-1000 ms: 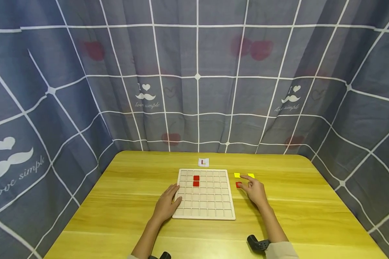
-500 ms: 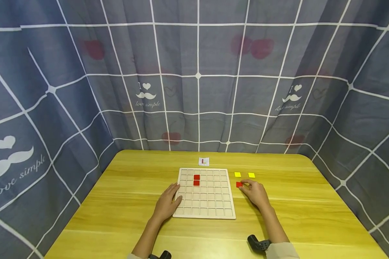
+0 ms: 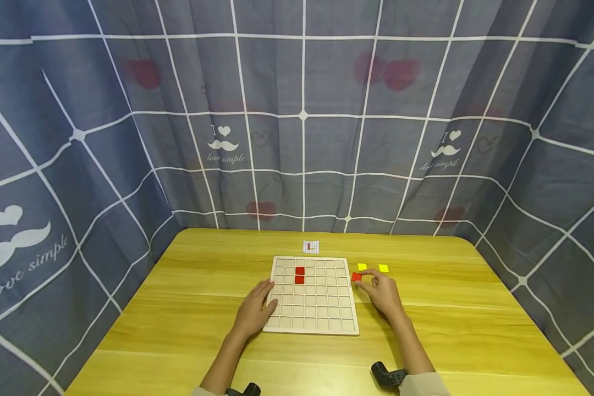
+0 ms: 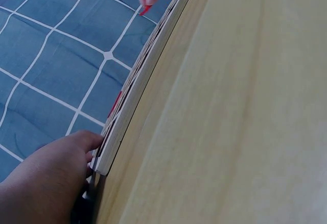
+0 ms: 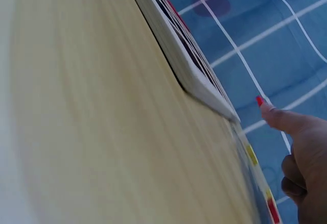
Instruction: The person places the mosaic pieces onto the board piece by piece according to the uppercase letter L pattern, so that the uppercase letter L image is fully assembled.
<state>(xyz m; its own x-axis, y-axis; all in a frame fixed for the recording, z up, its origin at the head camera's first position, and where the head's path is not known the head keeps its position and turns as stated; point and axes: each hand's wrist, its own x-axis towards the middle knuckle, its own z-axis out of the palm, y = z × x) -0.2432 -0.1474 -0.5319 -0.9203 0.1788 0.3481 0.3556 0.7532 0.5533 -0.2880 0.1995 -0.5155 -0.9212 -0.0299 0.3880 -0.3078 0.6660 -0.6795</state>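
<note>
My left hand [image 3: 252,311] rests along the left edge of a pale wooden grid board [image 3: 322,308], thumb on the board. In the left wrist view, the left hand [image 4: 51,175] touches the board's corner. Two red square tiles [image 3: 300,275] sit one above the other in the board's upper-left cells. Just right of the board, my right hand [image 3: 386,294] pinches another red square tile [image 3: 357,276] between thumb and finger. In the right wrist view, this raised red tile [image 5: 259,100] shows only its tip beyond the right hand [image 5: 309,147].
Two yellow tiles [image 3: 373,268] lie on the wooden table [image 3: 178,313] beyond the right hand. A small card [image 3: 311,247] with a printed grid lies behind the board. A grey checked curtain [image 3: 277,137] surrounds the back. A red patch [image 5: 273,211] shows low in the right wrist view.
My right hand has taken hold of the red tile beside the board, lifted it and moved it left towards the board's edge. The left hand has stayed put.
</note>
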